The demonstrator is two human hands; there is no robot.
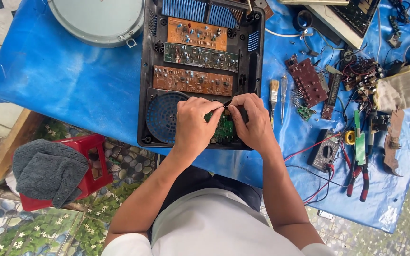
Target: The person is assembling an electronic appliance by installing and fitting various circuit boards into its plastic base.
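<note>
An open black appliance casing (146, 71) lies on a blue sheet. Inside it sit an orange circuit board (196, 33), a green one (200, 56) and a brown one (191, 80), plus a round blue fan grille (161, 116). My left hand (193, 125) and my right hand (253, 121) meet over a small green board (223, 130) at the casing's near edge. Their fingertips pinch a thin wire or small part (225, 107) between them. What exactly it is stays too small to tell.
A round grey metal plate (96, 21) lies at the far left. Right of the casing are a brush (274, 92), a screwdriver (283, 95), a dark red board (307, 80), a multimeter (326, 150), red-handled pliers (359, 178) and tangled wires. A red stool with grey cloth (48, 173) stands on the floor.
</note>
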